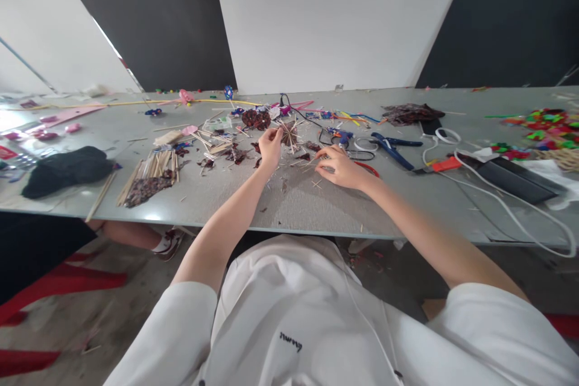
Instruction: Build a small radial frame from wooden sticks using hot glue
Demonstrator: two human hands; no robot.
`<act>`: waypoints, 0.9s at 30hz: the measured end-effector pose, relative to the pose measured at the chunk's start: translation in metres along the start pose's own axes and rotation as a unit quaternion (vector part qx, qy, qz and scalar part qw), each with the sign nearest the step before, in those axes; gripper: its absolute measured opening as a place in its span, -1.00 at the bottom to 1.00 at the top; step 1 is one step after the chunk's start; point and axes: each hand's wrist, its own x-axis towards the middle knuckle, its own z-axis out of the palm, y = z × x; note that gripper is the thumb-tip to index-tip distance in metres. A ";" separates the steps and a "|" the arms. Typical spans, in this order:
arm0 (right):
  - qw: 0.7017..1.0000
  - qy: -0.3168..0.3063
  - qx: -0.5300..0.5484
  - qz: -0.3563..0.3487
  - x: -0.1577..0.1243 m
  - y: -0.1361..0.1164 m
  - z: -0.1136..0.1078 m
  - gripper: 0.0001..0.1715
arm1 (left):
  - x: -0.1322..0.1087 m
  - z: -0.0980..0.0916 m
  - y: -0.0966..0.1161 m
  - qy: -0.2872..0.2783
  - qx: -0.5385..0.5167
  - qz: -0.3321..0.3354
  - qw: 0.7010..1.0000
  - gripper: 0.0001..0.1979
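Note:
My left hand [270, 143] pinches a small star-like frame of thin wooden sticks [289, 134] with dark brown patterned fabric between them, held just above the table. My right hand [340, 167] is low over the tabletop to its right, fingers curved and apart, with no held object visible. Beside its fingertips lie loose short sticks [316, 183]. A blue glue gun [340, 135] rests just beyond the right hand. Scraps of dark fabric [236, 155] are scattered left of my left hand.
Blue-handled pliers [393, 149] and a white cable [511, 202] lie to the right. A stick bundle on patterned cloth [147, 190] and a dark cloth heap [67, 172] are at left. Red and green craft pieces [547, 123] sit far right. Another person's leg [136, 234] shows below the table.

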 end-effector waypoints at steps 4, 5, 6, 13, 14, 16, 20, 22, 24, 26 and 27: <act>1.000 -0.002 0.005 0.018 0.001 0.003 0.004 -0.62 | -0.001 0.001 0.002 -0.001 0.019 -0.008 1.000 -0.66; 1.000 -0.014 0.002 0.017 0.001 0.004 0.005 -0.60 | -0.002 0.001 0.003 -0.002 0.025 -0.012 1.000 -0.66; 1.000 -0.025 -0.001 0.014 0.001 0.004 0.006 -0.60 | -0.002 0.001 0.004 -0.002 0.031 -0.015 0.999 -0.65; 1.000 0.005 0.020 0.001 0.002 0.007 0.016 -0.66 | -0.005 -0.001 0.016 -0.031 0.066 -0.007 0.997 -0.61; 1.000 0.013 0.018 0.007 0.004 0.010 0.017 -0.67 | -0.005 -0.001 0.017 -0.036 0.067 -0.007 0.997 -0.61; 1.000 0.017 0.003 0.024 0.011 0.016 0.020 -0.70 | -0.006 -0.001 0.019 -0.033 0.067 -0.008 0.997 -0.62; 0.998 -0.034 -0.036 0.049 0.032 0.027 0.020 -0.75 | -0.006 0.001 0.017 -0.007 0.060 -0.017 0.998 -0.64; 0.994 -0.083 -0.045 0.051 0.044 0.029 0.020 -0.79 | -0.007 0.002 0.014 0.001 0.059 -0.015 0.998 -0.66; 0.990 -0.120 -0.046 0.051 0.053 0.029 0.021 -0.85 | -0.007 0.002 0.010 0.005 0.056 -0.009 0.998 -0.70; 0.989 -0.134 -0.046 0.052 0.060 0.029 0.022 -0.90 | -0.006 0.002 0.007 0.007 0.046 -0.003 0.999 -0.73; 0.988 -0.135 -0.046 0.053 0.061 0.028 0.023 -0.92 | -0.006 0.002 0.006 0.009 0.041 -0.001 0.999 -0.74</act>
